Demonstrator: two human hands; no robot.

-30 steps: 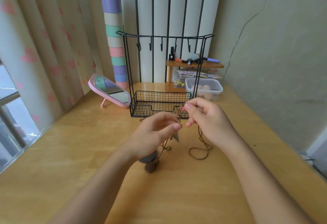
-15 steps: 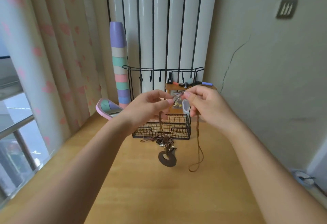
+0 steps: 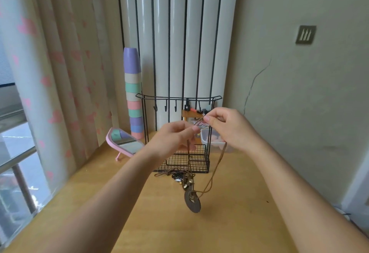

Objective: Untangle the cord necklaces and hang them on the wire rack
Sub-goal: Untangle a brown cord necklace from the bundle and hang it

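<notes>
You held one brown cord necklace (image 3: 189, 153) up between both hands. Your left hand (image 3: 175, 139) pinched its strands, and your right hand (image 3: 227, 127), just beside it and a little higher, pinched the cord ends. From your left hand the cord hung straight down to a dark round pendant (image 3: 192, 202), tilted, with small beads above it. A slack loop dropped from under your right hand. The other necklaces (image 3: 175, 173) lay tangled below your left hand. The black wire rack (image 3: 179, 98) stood upright behind both hands, with hooks along its top bar.
</notes>
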